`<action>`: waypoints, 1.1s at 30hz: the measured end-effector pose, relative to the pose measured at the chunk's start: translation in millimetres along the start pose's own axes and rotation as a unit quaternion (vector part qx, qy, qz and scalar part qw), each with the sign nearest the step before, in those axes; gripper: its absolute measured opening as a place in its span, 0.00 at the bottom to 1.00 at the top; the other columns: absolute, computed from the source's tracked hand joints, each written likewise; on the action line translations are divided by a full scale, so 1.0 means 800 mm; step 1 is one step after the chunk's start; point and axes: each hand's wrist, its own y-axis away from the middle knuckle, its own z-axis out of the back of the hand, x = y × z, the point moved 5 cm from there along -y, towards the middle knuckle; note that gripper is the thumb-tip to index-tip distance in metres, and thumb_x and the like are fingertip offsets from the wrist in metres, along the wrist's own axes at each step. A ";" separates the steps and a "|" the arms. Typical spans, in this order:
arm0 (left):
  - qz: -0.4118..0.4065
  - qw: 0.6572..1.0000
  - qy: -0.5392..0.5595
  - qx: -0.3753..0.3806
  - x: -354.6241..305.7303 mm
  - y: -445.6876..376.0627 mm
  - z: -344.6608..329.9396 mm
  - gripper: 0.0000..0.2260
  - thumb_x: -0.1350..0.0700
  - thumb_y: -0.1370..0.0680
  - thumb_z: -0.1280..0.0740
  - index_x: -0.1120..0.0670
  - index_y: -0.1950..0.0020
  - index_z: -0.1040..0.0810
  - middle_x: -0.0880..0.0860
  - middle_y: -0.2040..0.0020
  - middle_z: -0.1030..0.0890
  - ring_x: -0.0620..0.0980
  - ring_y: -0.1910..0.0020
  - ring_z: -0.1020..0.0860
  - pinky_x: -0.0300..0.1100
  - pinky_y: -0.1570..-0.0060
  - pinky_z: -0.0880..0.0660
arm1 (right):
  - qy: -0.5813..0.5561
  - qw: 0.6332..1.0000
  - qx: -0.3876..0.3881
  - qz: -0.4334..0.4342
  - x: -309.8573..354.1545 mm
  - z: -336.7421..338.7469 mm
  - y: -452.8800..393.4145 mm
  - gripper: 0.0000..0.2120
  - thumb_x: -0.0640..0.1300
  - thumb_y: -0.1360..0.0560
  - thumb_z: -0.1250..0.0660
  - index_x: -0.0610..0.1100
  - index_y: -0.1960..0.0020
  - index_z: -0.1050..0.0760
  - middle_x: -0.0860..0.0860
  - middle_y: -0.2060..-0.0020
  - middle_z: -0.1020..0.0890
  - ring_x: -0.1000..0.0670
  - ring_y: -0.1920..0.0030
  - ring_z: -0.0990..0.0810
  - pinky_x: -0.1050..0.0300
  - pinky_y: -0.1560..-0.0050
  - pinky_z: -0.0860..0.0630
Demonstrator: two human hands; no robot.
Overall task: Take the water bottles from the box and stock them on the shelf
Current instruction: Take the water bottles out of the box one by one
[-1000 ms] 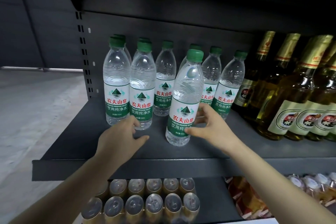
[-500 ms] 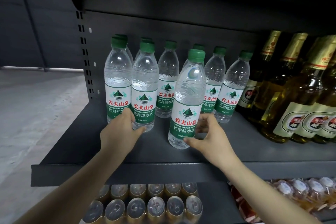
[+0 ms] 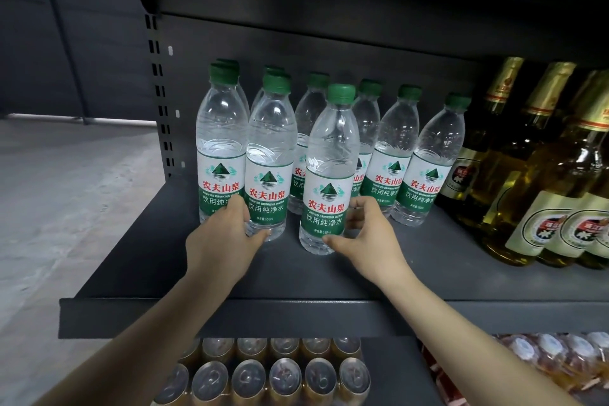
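Note:
Several clear water bottles with green caps and green-white labels stand on the dark grey shelf (image 3: 428, 273). My left hand (image 3: 224, 237) grips the base of the second front bottle (image 3: 268, 158), next to the leftmost bottle (image 3: 220, 148). My right hand (image 3: 365, 234) holds the lower part of the nearest bottle (image 3: 329, 168), which stands upright a little ahead of the others. More bottles (image 3: 428, 161) stand in the row behind. The box is out of view.
Yellow glass bottles (image 3: 540, 181) with gold foil necks fill the shelf's right side. On the lower shelf are several cans (image 3: 280, 379) and packaged goods (image 3: 543, 359). A perforated upright (image 3: 158, 92) marks the shelf's left end, with grey floor beyond.
My left hand moved forward from the shelf surface and closed on the second front bottle's base. My right hand stayed on the nearest bottle, which shifted slightly back.

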 end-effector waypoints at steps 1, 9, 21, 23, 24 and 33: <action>-0.001 1.000 0.001 0.001 0.000 0.000 0.000 0.13 0.48 0.26 0.32 0.53 0.53 0.32 0.49 0.57 0.23 0.51 0.57 0.25 0.42 0.62 0.31 | 0.001 1.000 0.001 0.000 0.000 -0.002 -0.002 0.24 0.38 0.35 0.24 0.48 0.48 0.34 0.54 0.58 0.26 0.46 0.55 0.22 0.52 0.51 0.23; -0.011 1.000 -0.009 -0.001 -0.001 -0.001 0.000 0.14 0.47 0.26 0.31 0.53 0.54 0.34 0.49 0.56 0.22 0.51 0.56 0.24 0.42 0.62 0.31 | -0.013 0.999 0.023 0.019 0.007 -0.011 -0.013 0.23 0.35 0.34 0.25 0.47 0.48 0.34 0.56 0.60 0.26 0.55 0.60 0.26 0.73 0.60 0.29; -0.025 0.999 -0.038 -0.008 -0.001 -0.002 -0.003 0.15 0.47 0.26 0.32 0.52 0.53 0.36 0.49 0.54 0.21 0.51 0.54 0.23 0.41 0.63 0.31 | -0.022 0.999 0.028 0.034 0.007 -0.021 -0.019 0.22 0.33 0.34 0.26 0.46 0.48 0.34 0.56 0.60 0.26 0.53 0.61 0.26 0.68 0.59 0.27; -0.026 0.999 -0.045 -0.008 -0.002 -0.002 -0.004 0.15 0.46 0.25 0.32 0.52 0.53 0.36 0.49 0.53 0.21 0.51 0.53 0.23 0.41 0.63 0.31 | -0.019 0.999 0.028 0.038 0.007 -0.021 -0.019 0.22 0.33 0.33 0.26 0.46 0.48 0.34 0.56 0.60 0.26 0.53 0.60 0.26 0.68 0.59 0.27; -0.027 0.998 -0.047 -0.007 -0.002 -0.002 -0.005 0.15 0.46 0.25 0.32 0.52 0.53 0.36 0.49 0.53 0.21 0.51 0.53 0.23 0.41 0.63 0.31 | -0.018 0.999 0.028 0.040 0.008 -0.020 -0.019 0.22 0.33 0.33 0.26 0.46 0.49 0.34 0.56 0.60 0.26 0.53 0.60 0.26 0.68 0.59 0.27; -0.031 0.998 -0.052 -0.011 -0.003 -0.002 -0.005 0.14 0.47 0.25 0.33 0.52 0.53 0.36 0.49 0.53 0.21 0.50 0.53 0.22 0.42 0.62 0.29 | -0.013 0.999 0.028 0.044 0.011 -0.020 -0.017 0.21 0.33 0.33 0.26 0.46 0.50 0.34 0.58 0.61 0.25 0.59 0.62 0.26 0.68 0.57 0.27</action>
